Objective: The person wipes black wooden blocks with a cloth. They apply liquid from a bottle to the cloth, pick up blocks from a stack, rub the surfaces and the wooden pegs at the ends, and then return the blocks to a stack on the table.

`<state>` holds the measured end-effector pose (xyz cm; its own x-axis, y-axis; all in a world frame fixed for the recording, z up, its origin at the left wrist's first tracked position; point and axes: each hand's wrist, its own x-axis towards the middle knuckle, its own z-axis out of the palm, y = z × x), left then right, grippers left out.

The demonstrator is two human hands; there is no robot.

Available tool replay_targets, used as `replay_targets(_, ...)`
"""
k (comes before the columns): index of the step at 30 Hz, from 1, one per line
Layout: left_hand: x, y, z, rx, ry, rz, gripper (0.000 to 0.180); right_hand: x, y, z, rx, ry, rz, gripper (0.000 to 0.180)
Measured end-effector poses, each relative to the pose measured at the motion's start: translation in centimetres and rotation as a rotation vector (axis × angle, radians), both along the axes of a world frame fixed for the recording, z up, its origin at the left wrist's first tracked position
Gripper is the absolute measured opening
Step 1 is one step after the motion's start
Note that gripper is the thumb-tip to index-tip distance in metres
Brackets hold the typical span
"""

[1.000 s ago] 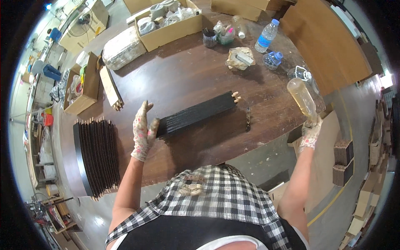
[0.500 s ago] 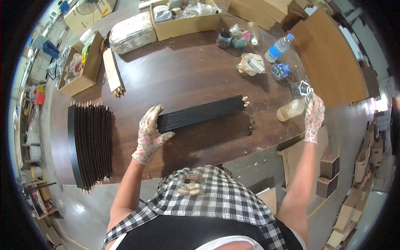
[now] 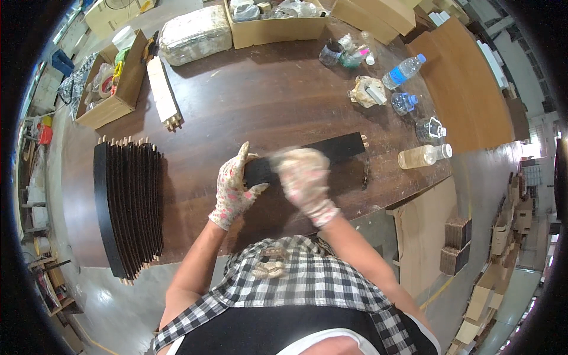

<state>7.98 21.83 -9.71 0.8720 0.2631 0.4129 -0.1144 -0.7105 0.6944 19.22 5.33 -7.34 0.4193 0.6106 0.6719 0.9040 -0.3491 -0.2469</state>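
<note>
A black wooden slat (image 3: 337,148) with pale dowel pegs at its right end lies across the middle of the table. My left hand (image 3: 234,188), in a floral-print glove, is at the slat's left end, thumb on the near side and fingers on the far side. Over the slat's left half is my right hand (image 3: 303,179), gloved alike and smeared by motion; its fingers and anything in them cannot be made out. Right of the slat there is a bottle of cloudy yellowish liquid (image 3: 417,157) with a white cap. A short dark twisted piece (image 3: 365,173) lies near the pegs.
Several black slats with pegs (image 3: 130,207) are stacked at the left. Pale pegged slats (image 3: 162,92) lie beyond them, beside a cardboard box (image 3: 112,83). A wrapped bundle (image 3: 195,34) sits farther back. A blue-labelled bottle (image 3: 404,71) and a crumpled wad (image 3: 368,92) are at the far right.
My right hand has left the bottle at the right and moved left over the slat. My left hand remains at the slat's end; the whole view has shifted slightly.
</note>
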Motion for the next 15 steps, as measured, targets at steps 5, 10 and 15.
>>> replay_targets(5,0.1,-0.5,0.8,-0.047,0.02,0.015,0.094,6.3,-6.1,1.1,-0.006,0.244,-0.322,0.009)
replay_targets(10,0.1,-0.2,0.4,-0.009,0.024,-0.004,0.097,0.0,-0.5,-0.4,0.03,0.029,-0.161,0.007)
replay_targets(15,0.3,-0.2,0.5,-0.075,-0.042,-0.018,0.097,10.4,-10.1,-0.4,-0.011,0.171,-0.548,0.016)
